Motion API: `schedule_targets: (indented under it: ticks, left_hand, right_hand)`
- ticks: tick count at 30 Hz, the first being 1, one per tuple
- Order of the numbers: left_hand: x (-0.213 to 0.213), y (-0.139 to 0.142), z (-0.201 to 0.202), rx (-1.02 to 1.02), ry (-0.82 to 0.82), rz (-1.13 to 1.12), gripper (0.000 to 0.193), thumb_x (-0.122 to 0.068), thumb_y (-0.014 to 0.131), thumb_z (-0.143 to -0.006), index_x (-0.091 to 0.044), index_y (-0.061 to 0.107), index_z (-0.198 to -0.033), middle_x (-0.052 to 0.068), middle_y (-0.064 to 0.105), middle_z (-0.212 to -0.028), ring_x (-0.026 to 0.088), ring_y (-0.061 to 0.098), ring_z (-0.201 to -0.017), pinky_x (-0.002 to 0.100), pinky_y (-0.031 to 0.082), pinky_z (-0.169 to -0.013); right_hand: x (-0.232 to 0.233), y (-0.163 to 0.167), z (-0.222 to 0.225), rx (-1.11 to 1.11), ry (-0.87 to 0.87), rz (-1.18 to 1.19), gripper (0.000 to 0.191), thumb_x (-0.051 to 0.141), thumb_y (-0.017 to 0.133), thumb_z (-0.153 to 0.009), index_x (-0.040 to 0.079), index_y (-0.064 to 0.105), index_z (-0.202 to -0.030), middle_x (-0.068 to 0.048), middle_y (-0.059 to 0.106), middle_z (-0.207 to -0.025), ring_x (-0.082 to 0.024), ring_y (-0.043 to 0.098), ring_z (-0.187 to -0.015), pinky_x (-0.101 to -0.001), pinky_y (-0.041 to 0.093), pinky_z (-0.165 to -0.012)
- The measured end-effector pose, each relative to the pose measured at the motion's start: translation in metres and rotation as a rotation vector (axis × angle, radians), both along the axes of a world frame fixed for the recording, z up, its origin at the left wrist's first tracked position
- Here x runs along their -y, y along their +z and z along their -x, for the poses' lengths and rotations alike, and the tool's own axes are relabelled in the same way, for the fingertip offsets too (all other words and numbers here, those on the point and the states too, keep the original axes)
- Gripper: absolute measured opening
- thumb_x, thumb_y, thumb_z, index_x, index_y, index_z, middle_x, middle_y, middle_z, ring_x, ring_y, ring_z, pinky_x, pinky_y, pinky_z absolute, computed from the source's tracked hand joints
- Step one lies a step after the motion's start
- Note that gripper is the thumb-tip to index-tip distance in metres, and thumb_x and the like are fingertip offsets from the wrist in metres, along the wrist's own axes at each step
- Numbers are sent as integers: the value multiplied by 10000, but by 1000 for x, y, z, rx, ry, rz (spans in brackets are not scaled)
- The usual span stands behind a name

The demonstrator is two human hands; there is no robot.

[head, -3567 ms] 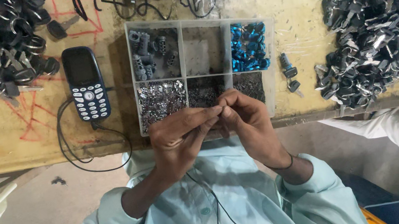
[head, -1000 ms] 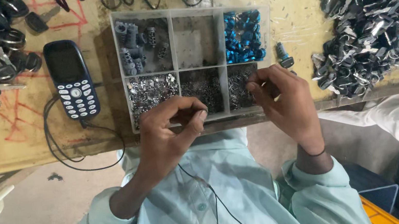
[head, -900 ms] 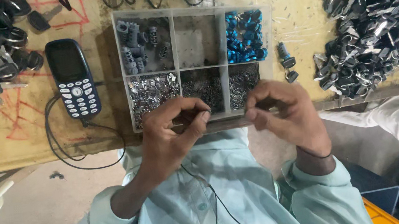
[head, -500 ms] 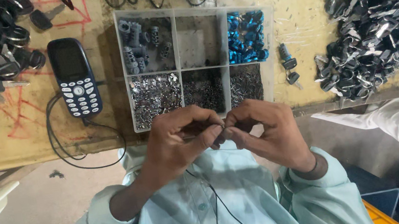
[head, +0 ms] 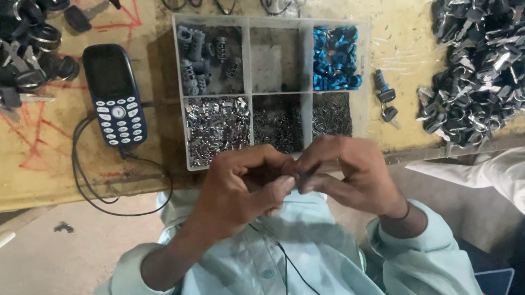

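A small assembly workshop: a worn yellowish wooden bench carries a clear plastic six-compartment parts tray of tiny metal pieces at its near edge, with heaps of black-headed keys at both ends.

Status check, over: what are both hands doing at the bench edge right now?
Left hand and right hand pinched together on a small dark part. Held just below the compartment tray. Nothing between hands and tray.

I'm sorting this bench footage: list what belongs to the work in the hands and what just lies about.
In use: left hand, right hand, small dark part pinched between them, compartment tray just beyond.

Lying about: keypad phone, black cable, key piles, loose lock cylinder.
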State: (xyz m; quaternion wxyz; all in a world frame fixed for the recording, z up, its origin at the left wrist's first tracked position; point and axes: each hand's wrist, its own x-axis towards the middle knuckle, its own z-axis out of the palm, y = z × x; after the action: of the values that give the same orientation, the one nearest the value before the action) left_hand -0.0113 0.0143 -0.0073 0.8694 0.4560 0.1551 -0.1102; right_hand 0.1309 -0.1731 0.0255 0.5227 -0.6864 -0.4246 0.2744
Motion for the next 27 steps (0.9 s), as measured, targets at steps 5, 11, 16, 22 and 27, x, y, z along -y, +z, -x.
schedule_targets:
  ticks: [5,11,16,22,27]
  left_hand:
    - [-4,-18,-4,67,142,148,129,-71,675,-947,28,685,-1030,51,665,-854,98,656,-697,271,563,-579]
    - [-5,-24,-7,131,176,104,116,-47,663,-971,38,666,-1049,71,662,-865,117,664,-749,281,575,-645]
    - [-14,-21,-6,186,262,230,109,-49,645,-974,25,646,-1055,84,694,-931,130,685,-813,290,586,-695]
    - [-9,-12,-18,118,219,175,84,-53,713,-930,16,682,-967,49,687,-835,97,656,-712,272,566,-614]
    - [-2,6,-13,-47,213,-220,116,-100,772,-884,-9,701,-893,-27,674,-760,6,578,-646,197,485,-547]
  right_hand:
    - [-69,14,-35,491,-79,210,215,22,784,-968,86,729,-1166,-68,698,-955,-224,689,-787,-335,531,-681]
    - [-161,-4,-57,917,-62,180,175,112,785,-859,59,657,-966,-151,617,-995,-339,660,-829,-422,516,-683]
    - [-88,21,-53,72,46,268,225,-14,689,-961,44,592,-1155,-87,662,-1104,-228,696,-875,-323,572,-730]
    - [-33,14,-2,352,-54,236,423,-32,773,-791,79,668,-1185,-94,705,-1098,-230,722,-997,-314,578,-834]
    - [-27,16,6,509,-75,215,352,-48,779,-835,66,716,-1162,-96,735,-1181,-230,748,-1044,-328,615,-837]
